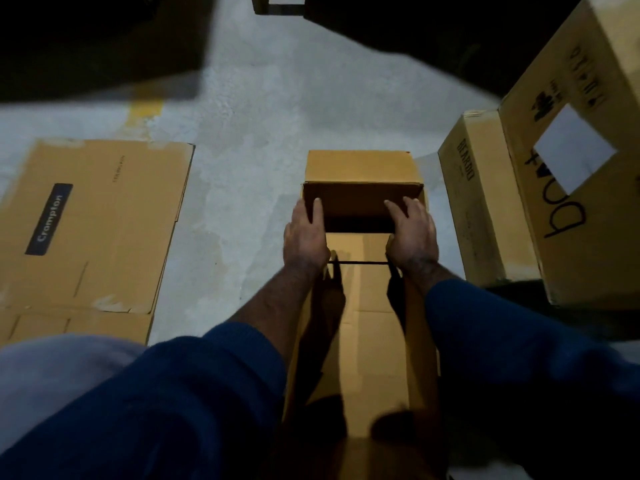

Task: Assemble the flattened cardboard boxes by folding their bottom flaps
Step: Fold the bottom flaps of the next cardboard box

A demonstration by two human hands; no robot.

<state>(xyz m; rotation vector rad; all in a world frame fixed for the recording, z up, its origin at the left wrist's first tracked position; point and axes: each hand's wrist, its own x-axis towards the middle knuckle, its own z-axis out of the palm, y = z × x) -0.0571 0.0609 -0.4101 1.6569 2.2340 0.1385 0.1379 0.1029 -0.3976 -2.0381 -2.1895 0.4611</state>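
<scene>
Roughly midway, I'd judge. Starting at 9 o'clock, a flattened brown cardboard box with a dark label (104, 209) lies untouched on the pale grey concrete floor (242, 168), with another flat sheet showing under its near edge, so at least that one is left to do.

At the centre, just past 12 o'clock from my arms, stands the squared-up brown cardboard box (360, 168) with its dark mouth facing me. My left hand (304, 233) pinches its left wall, thumb inside and fingers outside. My right hand (412, 233) has its fingers curled over the right wall. The far flap stands away at 12 o'clock and the opening is not closed, so I reckon the flap folding on this one has barely begun.

At 3 o'clock a tall brown carton with dark side lettering (478, 209) stands just beside my box, and a large brown carton with a white label (540, 209) leans over it.

Room is tight on that right side. The floor from 9 to 12 o'clock gives more space for swinging flaps.
</scene>
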